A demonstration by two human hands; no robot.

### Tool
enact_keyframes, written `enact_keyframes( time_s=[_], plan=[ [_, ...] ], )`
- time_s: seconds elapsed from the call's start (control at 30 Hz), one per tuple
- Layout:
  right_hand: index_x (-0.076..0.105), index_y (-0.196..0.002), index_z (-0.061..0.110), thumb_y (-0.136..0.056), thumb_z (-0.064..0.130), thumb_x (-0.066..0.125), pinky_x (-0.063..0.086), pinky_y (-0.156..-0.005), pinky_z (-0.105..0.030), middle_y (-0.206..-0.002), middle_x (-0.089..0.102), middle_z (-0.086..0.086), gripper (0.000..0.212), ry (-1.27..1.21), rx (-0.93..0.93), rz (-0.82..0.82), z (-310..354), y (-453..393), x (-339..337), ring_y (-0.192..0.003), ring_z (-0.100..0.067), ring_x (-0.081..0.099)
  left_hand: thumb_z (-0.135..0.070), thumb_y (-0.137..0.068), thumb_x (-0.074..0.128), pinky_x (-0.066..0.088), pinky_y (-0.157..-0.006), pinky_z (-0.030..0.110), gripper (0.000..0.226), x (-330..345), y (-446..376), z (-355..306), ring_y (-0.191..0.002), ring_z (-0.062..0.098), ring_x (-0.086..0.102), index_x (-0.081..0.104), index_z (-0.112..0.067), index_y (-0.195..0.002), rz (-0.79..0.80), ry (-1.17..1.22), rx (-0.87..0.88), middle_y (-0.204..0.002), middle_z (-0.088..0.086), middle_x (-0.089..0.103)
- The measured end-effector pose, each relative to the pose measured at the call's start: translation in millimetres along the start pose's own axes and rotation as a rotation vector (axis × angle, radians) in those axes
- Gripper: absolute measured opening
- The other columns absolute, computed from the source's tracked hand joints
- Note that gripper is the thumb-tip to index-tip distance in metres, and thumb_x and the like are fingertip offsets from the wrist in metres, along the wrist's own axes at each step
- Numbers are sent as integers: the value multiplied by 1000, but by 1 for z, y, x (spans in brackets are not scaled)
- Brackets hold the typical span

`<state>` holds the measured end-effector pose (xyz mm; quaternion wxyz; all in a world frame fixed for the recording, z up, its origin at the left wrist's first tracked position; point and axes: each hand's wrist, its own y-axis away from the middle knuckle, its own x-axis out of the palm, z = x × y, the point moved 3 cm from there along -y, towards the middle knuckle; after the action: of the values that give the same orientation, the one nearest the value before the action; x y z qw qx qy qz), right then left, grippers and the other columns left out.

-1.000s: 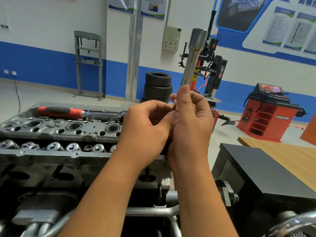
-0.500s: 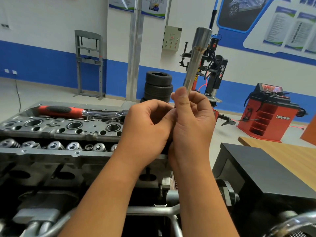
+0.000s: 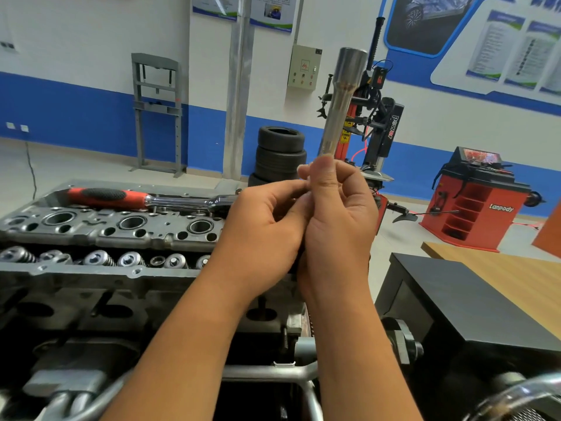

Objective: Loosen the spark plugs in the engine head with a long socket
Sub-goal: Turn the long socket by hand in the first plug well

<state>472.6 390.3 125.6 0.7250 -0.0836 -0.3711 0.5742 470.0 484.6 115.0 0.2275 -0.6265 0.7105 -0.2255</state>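
The long socket [image 3: 341, 107] is being held upright, a little tilted, in front of the engine head [image 3: 115, 235], with its wide end pointing up. It is being gripped at its lower part by the right hand [image 3: 337, 214], whose fingers and thumb are curled around the shaft. The left hand [image 3: 267, 226] is being kept close against the right one, with its fingers curled toward the bottom end of the socket; it seems that something there is being pinched or worked, but what exactly cannot be told, because this end is hidden behind the hands.

The ratchet handle [image 3: 127, 199], with its red and black grip, is lying on the far edge of the engine head, apart from the socket and not being touched. Three round wells [image 3: 132, 222] are being shown open on top of the head, and the valve springs [image 3: 100, 258] are lying in a row in front of them. Whether plugs are sitting inside the wells cannot be seen.

As a judgement, the task is being only prepared or is between plugs: the socket is not joined to the ratchet, and it is not placed in any well. How many plugs are already loosened cannot be told.
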Motion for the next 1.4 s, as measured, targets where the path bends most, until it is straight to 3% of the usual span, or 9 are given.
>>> enact_keyframes(
  time_s=[0.13, 0.2, 0.3, 0.43, 0.63, 0.77, 0.93, 1.17, 1.4],
  plan=[
    [75, -80, 20, -92, 51, 64, 54, -94, -60, -86, 70, -3, 34, -42, 61, -11, -2, -2, 1, -87, -21, 64, -22, -105, 60, 66, -77, 39, 19, 1, 0, 1, -91, 17, 77, 75, -33, -107, 3, -7, -34, -95, -4, 80],
    [72, -83, 20, -87, 45, 70, 54, -90, -66, -84, 69, -3, 26, -66, 76, -4, -2, -1, 1, -83, -24, 63, -23, -100, 68, 66, -70, 43, 12, 0, 0, 2, -80, 19, 78, 75, -31, -105, -49, -30, -39, -89, -2, 80],
    [66, -90, 16, -80, 42, 81, 58, -78, -65, -78, 68, 0, 32, -47, 58, 0, 0, 1, 1, -73, -22, 64, -18, -94, 75, 65, -69, 37, 12, -3, 0, 3, -78, 12, 77, 77, -27, -102, -107, -93, -15, -86, -6, 80],
    [69, -88, 12, -80, 48, 68, 57, -81, -46, -82, 69, -2, 37, 13, 18, -3, 2, -1, 1, -79, -18, 63, -12, -105, 60, 64, -86, 33, 26, 1, 0, -1, -99, 9, 76, 75, -33, -111, 36, -38, -6, -101, -10, 80],
    [71, -91, 12, -75, 51, 75, 57, -83, -64, -84, 69, -3, 42, -35, 94, 4, -1, 0, 1, -79, -26, 64, -14, -97, 72, 65, -68, 46, 23, -2, 1, 0, -77, 21, 77, 74, -34, -108, -73, -105, -62, -89, -3, 79],
    [68, -95, 8, -73, 51, 74, 60, -71, -55, -81, 68, -2, 48, 18, 67, -16, -1, 1, 1, -71, -22, 65, -13, -92, 77, 66, -68, 44, 27, -2, 2, 2, -76, 15, 77, 76, -35, -108, -112, -172, -50, -87, -6, 79],
    [71, -83, 13, -80, 53, 64, 56, -61, -25, -82, 69, -8, 41, 29, 64, -15, -1, -1, 0, -71, -11, 66, -5, -93, 71, 64, -79, 30, 43, 2, 2, -2, -90, 1, 74, 72, -46, -107, -12, -226, -12, -95, -18, 78],
    [64, -97, 13, -86, 32, 81, 55, -58, -33, -76, 63, -3, 28, -4, 58, -6, -2, 0, -2, -65, -16, 60, -13, -86, 78, 59, -67, 20, 33, 4, 4, -1, -77, -4, 69, 77, -41, -105, -184, -445, 20, -80, -19, 74],
    [73, -86, 16, -79, 54, 66, 57, -71, -26, -81, 72, 1, 39, 76, 37, 1, -4, -2, 0, -76, -9, 67, -6, -93, 69, 62, -88, 37, 31, 1, 2, -4, -94, 2, 74, 76, -31, -111, -36, -301, -9, -96, -16, 78]
  ],
)
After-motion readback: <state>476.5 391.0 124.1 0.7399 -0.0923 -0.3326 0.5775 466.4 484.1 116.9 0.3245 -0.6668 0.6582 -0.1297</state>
